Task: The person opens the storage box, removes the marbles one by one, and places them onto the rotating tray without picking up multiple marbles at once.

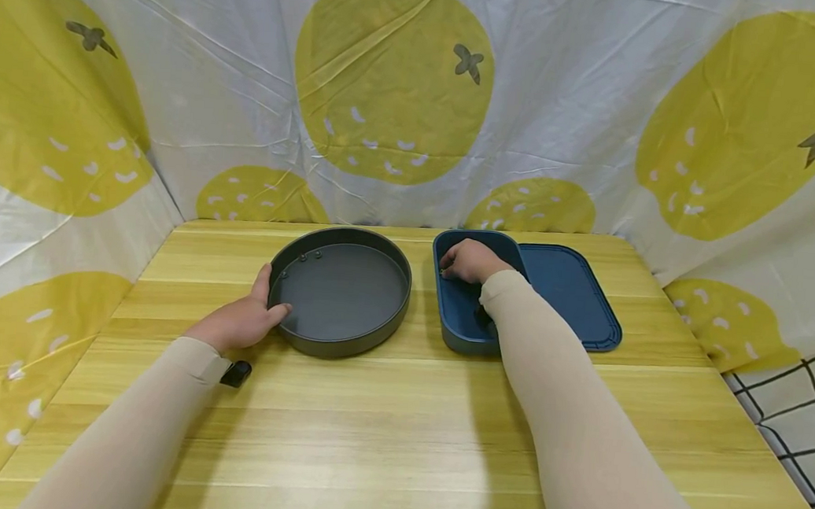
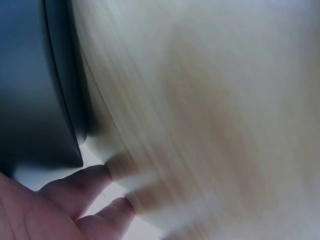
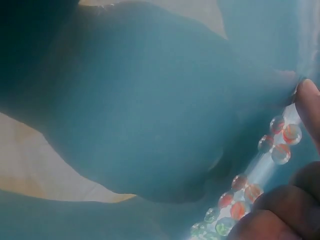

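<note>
On the left, a round dark grey pan [image 1: 344,293] lies on the table with 3 small marbles [image 1: 303,257] near its far left wall. My left hand [image 1: 243,318] holds the pan's left rim, thumb over the inside and fingers along the outside. My right hand [image 1: 474,261] reaches down into a blue rectangular box [image 1: 456,309]. Several clear marbles with red or green swirls [image 3: 239,210] gather along the box wall beside its fingers, partly doubled by reflection. A fingertip [image 3: 309,97] stands apart from the other bent fingers [image 3: 280,220]; no marble shows clearly held.
A flat blue lid [image 1: 568,297] lies right of the box, partly behind my right sleeve. The wooden table [image 1: 366,441] ends at a white cloth [image 1: 197,114] printed with yellow fruit. A black wire grid [image 1: 803,432] stands beyond the right edge.
</note>
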Action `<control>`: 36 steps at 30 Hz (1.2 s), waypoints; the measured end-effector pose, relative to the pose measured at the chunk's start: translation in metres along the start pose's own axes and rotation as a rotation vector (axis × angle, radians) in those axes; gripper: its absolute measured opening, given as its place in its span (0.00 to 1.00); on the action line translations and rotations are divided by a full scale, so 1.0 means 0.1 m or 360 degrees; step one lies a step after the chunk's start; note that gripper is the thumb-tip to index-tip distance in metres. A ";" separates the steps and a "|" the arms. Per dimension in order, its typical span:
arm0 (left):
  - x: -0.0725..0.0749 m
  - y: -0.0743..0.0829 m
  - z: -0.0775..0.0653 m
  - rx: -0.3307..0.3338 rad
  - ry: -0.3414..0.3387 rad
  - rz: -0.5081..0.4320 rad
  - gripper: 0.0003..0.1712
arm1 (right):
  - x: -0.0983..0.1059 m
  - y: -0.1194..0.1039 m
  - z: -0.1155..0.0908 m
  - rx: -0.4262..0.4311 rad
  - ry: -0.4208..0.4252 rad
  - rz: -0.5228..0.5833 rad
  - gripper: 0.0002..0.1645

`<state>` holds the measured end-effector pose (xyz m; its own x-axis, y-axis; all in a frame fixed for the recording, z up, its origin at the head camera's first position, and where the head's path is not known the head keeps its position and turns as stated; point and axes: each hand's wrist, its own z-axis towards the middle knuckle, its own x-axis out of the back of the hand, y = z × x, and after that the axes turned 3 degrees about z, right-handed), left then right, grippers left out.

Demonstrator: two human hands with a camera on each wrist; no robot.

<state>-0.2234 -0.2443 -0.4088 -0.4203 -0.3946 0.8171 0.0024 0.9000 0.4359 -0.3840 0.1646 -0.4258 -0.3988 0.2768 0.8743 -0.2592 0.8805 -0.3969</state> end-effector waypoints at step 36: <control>0.01 0.02 -0.04 -0.0012 0.0008 0.0002 0.57 | 0.29 -0.08 -0.20 -0.0056 0.0180 0.0441 0.23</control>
<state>-0.2202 -0.2434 -0.4057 -0.4156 -0.3943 0.8197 0.0098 0.8992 0.4375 -0.3762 0.1730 -0.3919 -0.3493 0.5478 0.7602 -0.1228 0.7775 -0.6168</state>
